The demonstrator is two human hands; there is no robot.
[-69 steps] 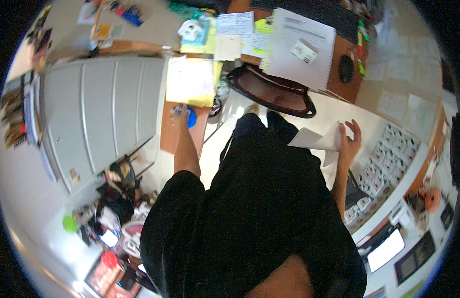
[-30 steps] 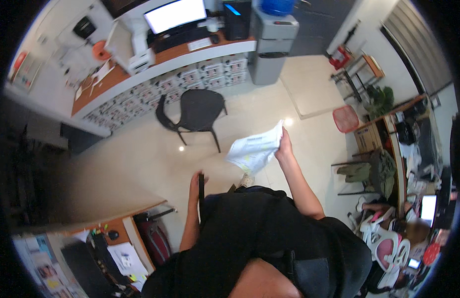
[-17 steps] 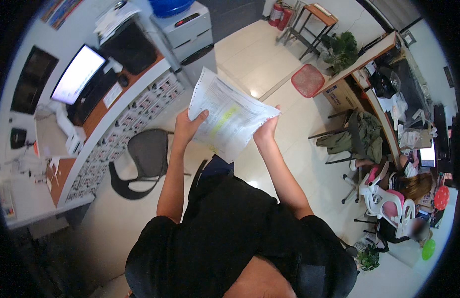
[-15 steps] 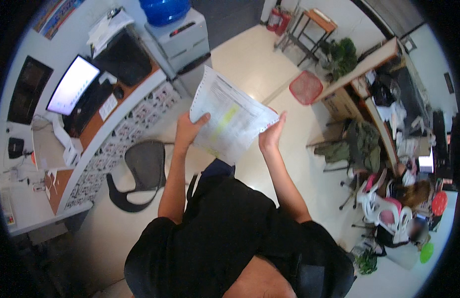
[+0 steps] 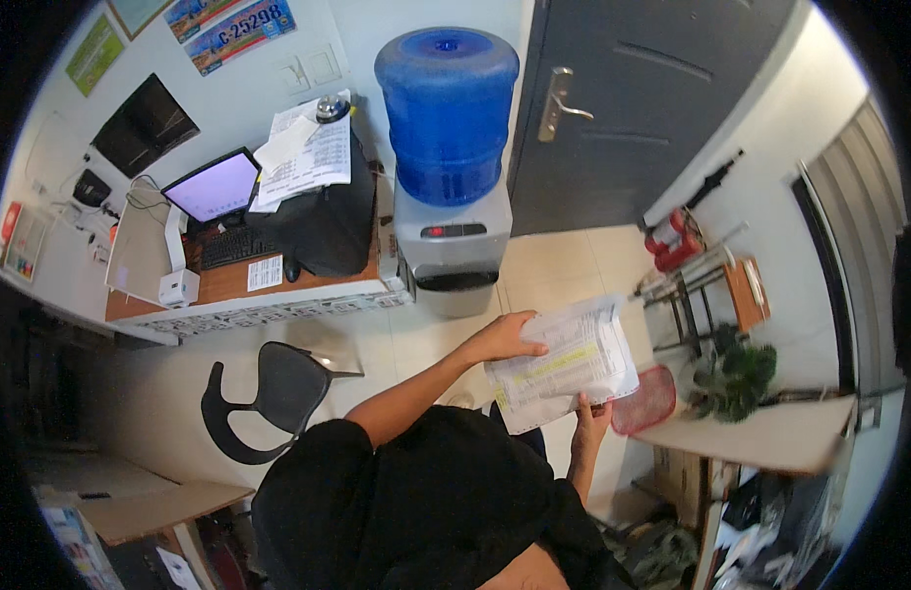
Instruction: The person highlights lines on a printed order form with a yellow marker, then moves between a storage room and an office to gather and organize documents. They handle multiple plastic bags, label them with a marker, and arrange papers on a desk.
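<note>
A printed paper form [image 5: 559, 369] with yellow highlighted lines and punched edges is held out in front of me, perhaps more than one sheet. My left hand [image 5: 507, 337] grips its upper left edge, the thumb lying on the printed face. At the lower right edge my right hand [image 5: 591, 418] pinches the paper, thumb on top and the other fingers mostly hidden beneath. The paper is slightly bowed between both hands.
Ahead stands a water dispenser [image 5: 454, 241] with a blue bottle [image 5: 446, 118], beside a grey door [image 5: 633, 108]. A desk with a monitor [image 5: 214, 192] is at left, a black chair [image 5: 283, 393] before it. A red basket [image 5: 644, 401], plant [image 5: 736, 374] and small table [image 5: 746, 293] are at right.
My view has swung, so the dispenser and door now show fully. The paper has turned and sits farther right in view. Both hands still hold it, the right one now pinching its lower edge.
</note>
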